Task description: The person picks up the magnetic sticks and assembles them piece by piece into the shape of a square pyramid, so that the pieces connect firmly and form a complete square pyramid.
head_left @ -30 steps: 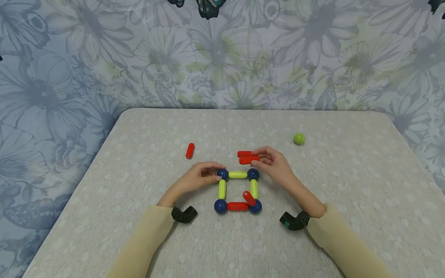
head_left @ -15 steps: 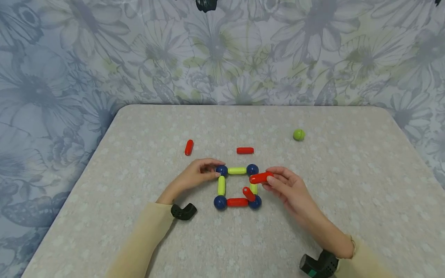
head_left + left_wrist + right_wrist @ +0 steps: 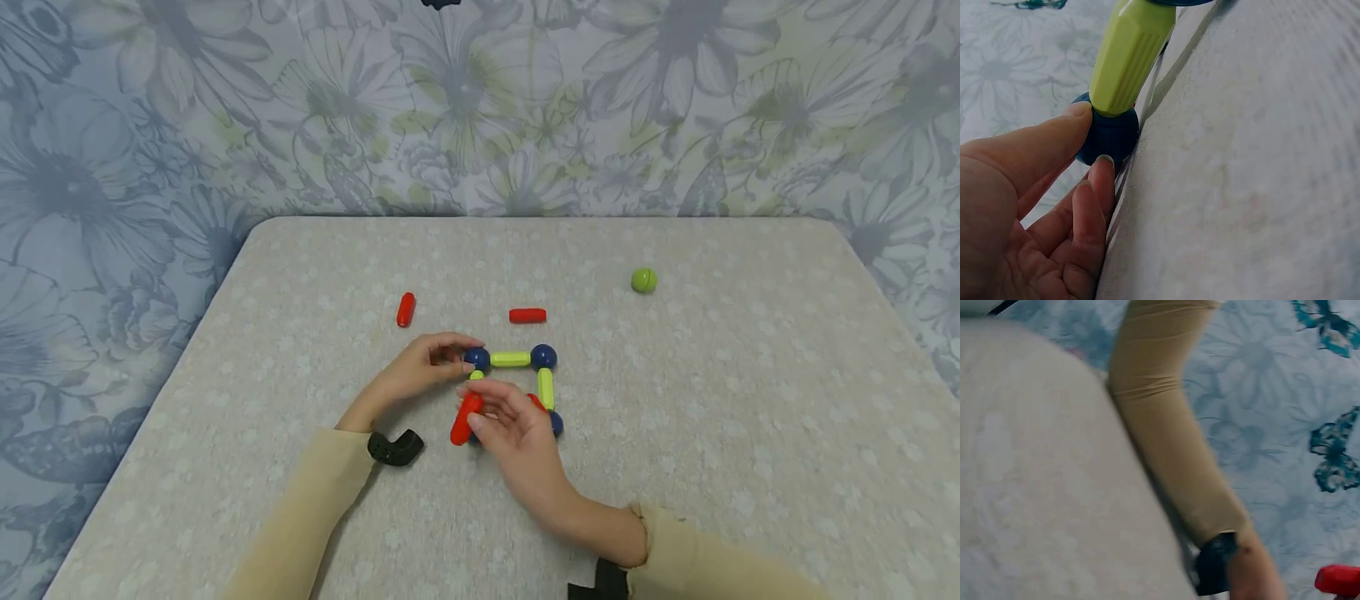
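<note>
A square of blue balls and rods lies on the table, its far side a yellow-green rod (image 3: 511,359). My left hand (image 3: 420,368) pinches the blue ball (image 3: 477,359) at its far left corner between thumb and fingers; the left wrist view shows this grip, with a yellow-green rod (image 3: 1129,59) joined to the ball. My right hand (image 3: 521,446) holds a red rod (image 3: 466,419) between thumb and fingertips, over the near left corner. It hides much of the square's near side. In the right wrist view only the end of a red rod (image 3: 1338,580) shows.
Beyond the square lie a red rod (image 3: 528,316) and, further left, another red rod (image 3: 406,309). A green ball (image 3: 643,280) rests at the back right of the table (image 3: 750,375). A patterned wall stands behind.
My right hand has picked up one of two red rods beyond the square and carried it toward me and left, across the square. My left hand has stayed at the far left ball.
</note>
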Demonstrator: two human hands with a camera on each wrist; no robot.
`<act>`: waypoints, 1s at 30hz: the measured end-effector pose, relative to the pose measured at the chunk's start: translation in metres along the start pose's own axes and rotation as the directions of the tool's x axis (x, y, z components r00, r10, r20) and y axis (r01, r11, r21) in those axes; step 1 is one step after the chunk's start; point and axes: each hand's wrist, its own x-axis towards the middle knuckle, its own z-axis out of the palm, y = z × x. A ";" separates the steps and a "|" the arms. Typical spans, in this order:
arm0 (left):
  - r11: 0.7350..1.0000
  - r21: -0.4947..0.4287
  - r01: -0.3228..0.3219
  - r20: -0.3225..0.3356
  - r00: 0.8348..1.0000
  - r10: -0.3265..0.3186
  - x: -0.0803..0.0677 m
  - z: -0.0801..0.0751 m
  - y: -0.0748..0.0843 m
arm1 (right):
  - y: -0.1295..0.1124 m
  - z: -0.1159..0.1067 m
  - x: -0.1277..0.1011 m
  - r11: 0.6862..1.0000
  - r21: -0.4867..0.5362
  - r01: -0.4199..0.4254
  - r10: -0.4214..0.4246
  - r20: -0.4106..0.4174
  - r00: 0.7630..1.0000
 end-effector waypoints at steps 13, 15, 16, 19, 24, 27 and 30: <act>1.000 -0.008 0.022 0.005 1.000 -0.022 0.001 0.000 0.003 | 0.041 -0.001 0.007 0.939 -0.228 0.257 -0.259 0.022 0.966; 1.000 -0.008 0.019 0.006 1.000 -0.019 0.001 0.000 0.003 | 0.043 -0.003 0.008 0.935 -0.239 0.262 -0.265 0.018 0.964; 1.000 -0.007 0.017 0.006 1.000 -0.017 0.001 0.000 0.004 | 0.043 -0.003 0.008 0.935 -0.241 0.259 -0.263 0.019 0.965; 1.000 -0.012 0.007 0.007 1.000 -0.007 0.001 0.000 0.005 | 0.041 -0.003 0.008 0.915 -0.280 0.289 -0.290 0.041 0.956; 1.000 -0.031 -0.003 0.011 1.000 0.003 0.000 -0.001 0.004 | 0.022 -0.002 0.007 0.812 -0.362 0.459 -0.443 0.130 0.887; 0.999 -0.031 -0.008 0.010 1.000 0.008 0.001 0.000 0.004 | 0.006 -0.011 0.007 0.750 -0.368 0.550 -0.527 0.171 0.833; 1.000 -0.014 -0.003 0.008 1.000 0.003 0.000 0.000 0.003 | -0.004 -0.035 0.009 0.756 -0.395 0.523 -0.506 0.155 0.848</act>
